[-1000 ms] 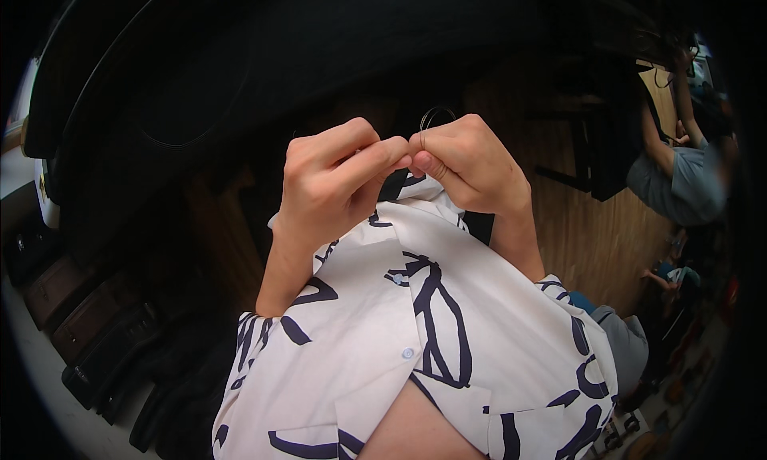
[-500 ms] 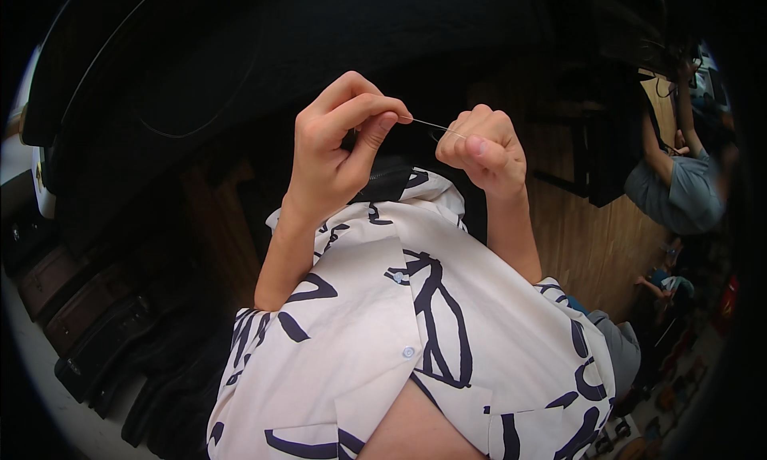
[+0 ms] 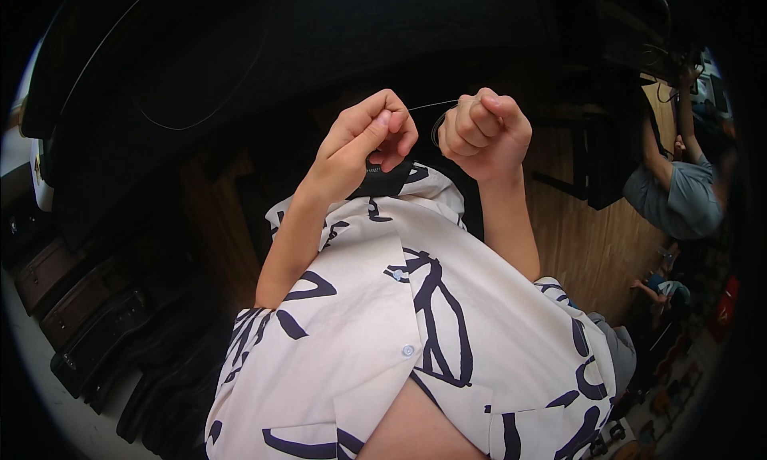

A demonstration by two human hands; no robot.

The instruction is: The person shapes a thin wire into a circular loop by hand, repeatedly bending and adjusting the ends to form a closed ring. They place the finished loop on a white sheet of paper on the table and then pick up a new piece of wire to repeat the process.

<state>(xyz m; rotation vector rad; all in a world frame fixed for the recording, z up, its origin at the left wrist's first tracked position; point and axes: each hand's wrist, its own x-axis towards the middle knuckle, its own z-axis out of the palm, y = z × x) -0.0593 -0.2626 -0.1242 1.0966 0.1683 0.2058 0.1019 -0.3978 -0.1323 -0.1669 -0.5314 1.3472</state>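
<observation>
A thin, pale metal string (image 3: pixel 435 105) runs nearly straight between my two raised hands. My left hand (image 3: pixel 366 136) is closed, thumb pressed against the curled index finger, and the string comes out at its knuckles. My right hand (image 3: pixel 487 136) is curled into a fist around the string, thumb on top. Beside its inner edge shows a small dark loop (image 3: pixel 436 131), perhaps more of the same string. Both hands are in the air in front of my patterned white shirt. The parts inside the fingers are hidden.
Ahead lies a dark surface (image 3: pixel 335 37), with a thin curved line (image 3: pixel 177 129) on its left. Dark cases (image 3: pixel 88 316) stand in a row at lower left. Wooden floor (image 3: pixel 595 252) stretches right, where a person in a grey-blue top (image 3: pixel 675 200) is at work.
My left hand has turned and curled inward, moving slightly right and down. My right hand has risen a little and rotated, with its fist still closed on the string.
</observation>
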